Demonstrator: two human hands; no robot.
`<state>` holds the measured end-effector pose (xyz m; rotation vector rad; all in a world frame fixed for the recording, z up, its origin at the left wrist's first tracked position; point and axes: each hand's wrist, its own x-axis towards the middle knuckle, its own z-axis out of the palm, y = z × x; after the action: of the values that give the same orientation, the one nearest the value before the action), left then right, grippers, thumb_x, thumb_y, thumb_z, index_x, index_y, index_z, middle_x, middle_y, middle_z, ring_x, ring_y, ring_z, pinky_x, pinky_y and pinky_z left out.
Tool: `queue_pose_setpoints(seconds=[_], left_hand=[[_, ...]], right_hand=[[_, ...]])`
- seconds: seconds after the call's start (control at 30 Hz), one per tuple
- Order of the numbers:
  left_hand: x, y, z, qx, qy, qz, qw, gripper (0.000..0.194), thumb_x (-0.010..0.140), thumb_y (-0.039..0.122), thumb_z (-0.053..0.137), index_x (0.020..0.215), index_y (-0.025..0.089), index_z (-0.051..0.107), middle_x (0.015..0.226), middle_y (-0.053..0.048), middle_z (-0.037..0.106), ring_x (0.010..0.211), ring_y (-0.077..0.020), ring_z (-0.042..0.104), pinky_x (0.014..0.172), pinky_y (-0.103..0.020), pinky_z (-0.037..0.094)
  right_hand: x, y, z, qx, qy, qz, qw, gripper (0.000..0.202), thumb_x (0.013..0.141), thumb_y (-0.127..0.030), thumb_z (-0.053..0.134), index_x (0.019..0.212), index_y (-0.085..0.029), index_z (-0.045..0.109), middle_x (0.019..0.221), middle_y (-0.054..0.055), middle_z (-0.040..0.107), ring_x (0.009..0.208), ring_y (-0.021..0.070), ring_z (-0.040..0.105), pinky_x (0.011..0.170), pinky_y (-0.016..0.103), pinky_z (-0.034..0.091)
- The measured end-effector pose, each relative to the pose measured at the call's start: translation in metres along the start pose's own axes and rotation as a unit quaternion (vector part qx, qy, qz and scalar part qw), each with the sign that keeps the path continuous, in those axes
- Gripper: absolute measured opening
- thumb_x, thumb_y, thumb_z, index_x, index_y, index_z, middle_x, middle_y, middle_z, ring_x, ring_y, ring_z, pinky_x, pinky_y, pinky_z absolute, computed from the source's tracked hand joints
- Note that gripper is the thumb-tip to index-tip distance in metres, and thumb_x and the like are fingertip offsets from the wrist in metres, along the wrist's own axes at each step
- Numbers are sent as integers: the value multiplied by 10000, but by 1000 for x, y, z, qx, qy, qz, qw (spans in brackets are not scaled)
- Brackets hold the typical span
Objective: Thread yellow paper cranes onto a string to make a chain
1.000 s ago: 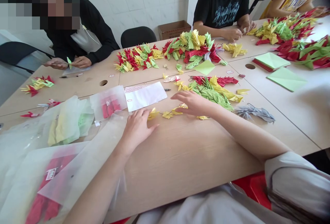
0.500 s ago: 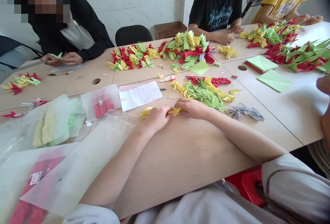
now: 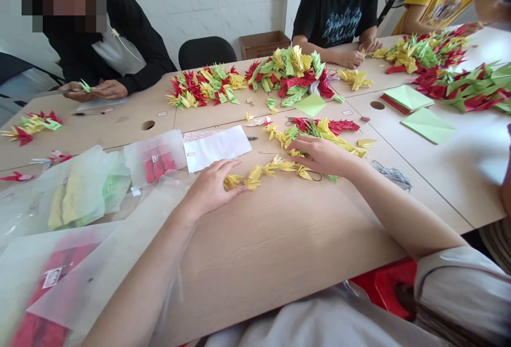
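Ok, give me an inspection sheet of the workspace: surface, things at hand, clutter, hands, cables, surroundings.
Surface: wood-effect table, with panel seams and round holes.
Things at hand: yellow origami cranes, in a row between and under the hands.
Clutter: frosted plastic bags at left, some holding coloured folded paper; white sheet; green paper stack; multicoloured origami pile.
Hands: left hand open at the row's left end; right hand over its right part, grip unclear.
Cables: nothing seen.
Surroundings: three people seated opposite; black chair; cardboard box.
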<state>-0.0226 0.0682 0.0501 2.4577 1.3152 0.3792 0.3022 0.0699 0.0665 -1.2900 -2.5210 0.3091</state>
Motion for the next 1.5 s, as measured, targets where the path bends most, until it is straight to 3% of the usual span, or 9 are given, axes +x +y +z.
queue_pose_setpoints(seconds=[0.17, 0.3, 0.57, 0.77, 0.93, 1.03, 1.17, 1.3, 1.5], left_hand=[[-18, -28, -3, 36, -33, -8, 999, 500, 853, 459, 597, 1296, 227, 591, 1344, -90, 609, 1225, -284, 572, 1050, -422, 431], [-25, -35, -2, 46, -20, -72, 996, 279, 883, 406, 518, 1005, 240, 706, 1064, -69, 723, 951, -268, 671, 806, -361, 508], [-36, -40, -25, -86, 27, -143, 986, 278, 823, 478, 619, 890, 234, 735, 898, -31, 746, 810, -224, 675, 754, -314, 503], [-36, -40, -43, -315, -39, -200, 927, 335, 777, 522, 690, 872, 204, 739, 853, -51, 743, 784, -199, 690, 685, -283, 544], [-25, -32, -26, -390, -82, -277, 874, 371, 713, 525, 752, 815, 170, 722, 765, -63, 729, 614, -166, 675, 567, -270, 551], [-14, -22, -4, -446, -71, -259, 854, 373, 720, 508, 761, 841, 160, 708, 798, -62, 734, 670, -159, 695, 633, -266, 567], [-5, -14, 25, -487, -20, -216, 846, 428, 702, 522, 781, 928, 170, 688, 845, -62, 749, 789, -196, 725, 734, -311, 587], [-8, -16, 43, -497, 11, -168, 852, 415, 727, 515, 763, 955, 175, 699, 911, -69, 760, 846, -225, 732, 789, -353, 598], [-14, -26, 54, -470, 83, -122, 870, 320, 736, 424, 779, 940, 178, 770, 992, -74, 775, 888, -243, 737, 858, -381, 601]], right_hand=[[-18, 0, 13, -53, -74, 36, 995, 402, 879, -421, 633, 1207, -195, 579, 1119, 118, 659, 989, 295, 651, 781, 377, 516], [-22, 0, 23, -62, -87, 41, 993, 368, 886, -247, 597, 1244, -179, 545, 1170, 140, 640, 1048, 297, 635, 830, 398, 518], [-24, 0, -9, 0, 19, 29, 999, 253, 953, -234, 453, 1155, -217, 604, 1088, 84, 696, 930, 233, 671, 791, 336, 512], [-26, 8, -32, -12, 58, 89, 994, 315, 947, -226, 420, 1194, -241, 614, 1072, 59, 726, 905, 255, 689, 800, 393, 527], [-4, -3, -37, -37, 95, 74, 992, 302, 930, -226, 452, 1183, -189, 614, 1162, 128, 669, 1088, 333, 625, 917, 514, 499], [17, -33, -14, 86, 100, 21, 991, 255, 926, -242, 494, 1148, -185, 607, 1170, 117, 659, 1070, 277, 639, 943, 454, 512], [38, -74, 46, 264, 122, 10, 957, 369, 885, -273, 583, 1238, -204, 500, 1241, 121, 628, 1156, 240, 614, 988, 419, 512], [42, -88, 90, 265, 141, -11, 954, 580, 891, -269, 562, 1408, -215, 306, 1417, 159, 514, 1341, 256, 483, 1103, 481, 407], [34, -78, 97, 168, 155, -87, 970, 606, 875, -223, 545, 1417, -216, 274, 1121, 76, 689, 1138, 241, 632, 1207, 610, 40]])
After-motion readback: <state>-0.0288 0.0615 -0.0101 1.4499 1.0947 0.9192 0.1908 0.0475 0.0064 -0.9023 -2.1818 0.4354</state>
